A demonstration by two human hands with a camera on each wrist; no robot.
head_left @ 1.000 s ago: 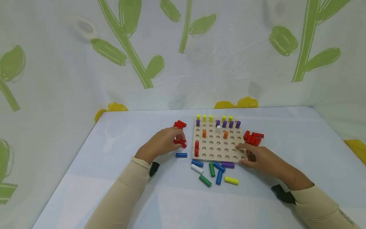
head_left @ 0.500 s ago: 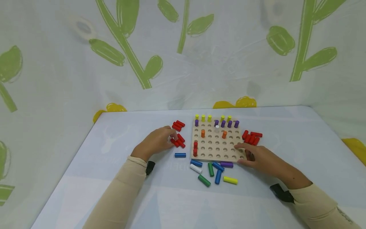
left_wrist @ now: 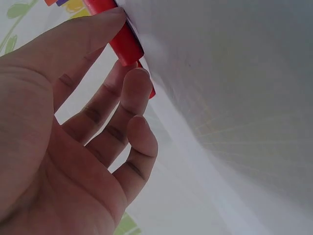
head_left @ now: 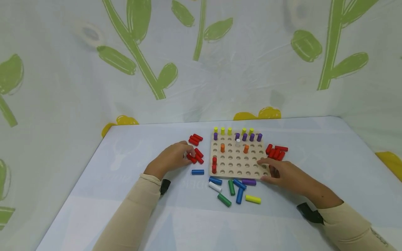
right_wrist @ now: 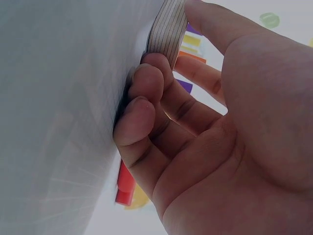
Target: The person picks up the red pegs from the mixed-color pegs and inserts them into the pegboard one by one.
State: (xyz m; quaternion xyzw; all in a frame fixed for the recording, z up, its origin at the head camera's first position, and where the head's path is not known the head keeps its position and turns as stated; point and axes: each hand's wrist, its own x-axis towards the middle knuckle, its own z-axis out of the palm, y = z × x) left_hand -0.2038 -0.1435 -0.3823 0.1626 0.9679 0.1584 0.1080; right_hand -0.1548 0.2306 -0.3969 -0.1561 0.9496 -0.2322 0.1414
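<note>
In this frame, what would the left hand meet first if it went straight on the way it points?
Past the red peg it pinches, the left hand would most likely meet two more loose red pegs, then the board. Depth is unclear; it may already touch them.

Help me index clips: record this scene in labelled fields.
Left hand: pinching a red peg
Right hand: gripping the pegboard at near right corner
Visible in board: five yellow pegs, five purple pegs, two orange pegs, two red pegs, a white peg
Loose red pegs: left and right of board
Loose nearby: four blue pegs, two green pegs, one yellow, one purple, one white
</note>
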